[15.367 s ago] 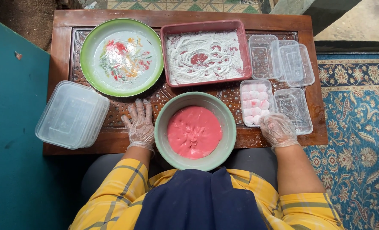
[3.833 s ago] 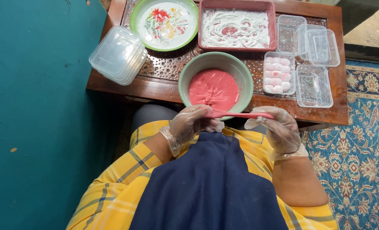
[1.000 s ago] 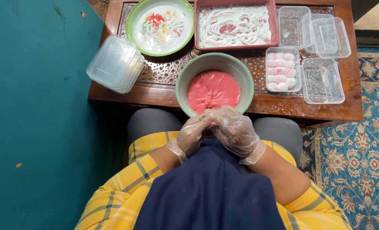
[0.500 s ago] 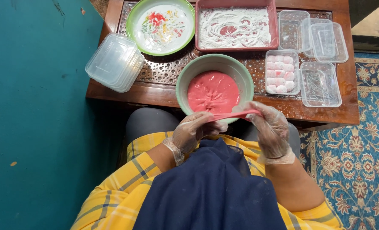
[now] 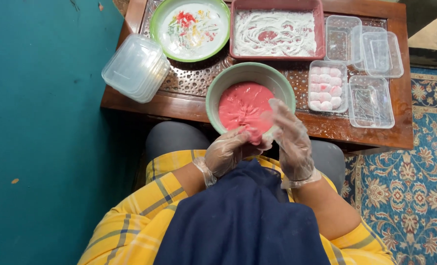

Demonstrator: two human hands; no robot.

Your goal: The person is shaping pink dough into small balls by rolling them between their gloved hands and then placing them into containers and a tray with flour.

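Observation:
A green bowl [image 5: 217,91] of pink dough [image 5: 243,103] stands at the near edge of the wooden table [image 5: 326,128]. Both my hands wear clear plastic gloves and meet just in front of the bowl, above my lap. My left hand [image 5: 226,153] is curled around a small pink dough piece [image 5: 253,135]. My right hand [image 5: 290,140] stands upright with its fingers straight and apart, its palm turned toward the piece and its thumb side close against it.
On the table are a green-rimmed flowered plate [image 5: 191,27], a red tray dusted with white flour [image 5: 275,30], a clear box of pale pink balls [image 5: 326,86], empty clear boxes [image 5: 371,101] and a stack of clear containers [image 5: 135,67]. A teal surface [image 5: 41,122] lies left, a patterned rug [image 5: 410,186] right.
The long pink strip stretched between my hands half a second ago is now a small lump. My right hand has lifted and straightened its fingers beside the bowl.

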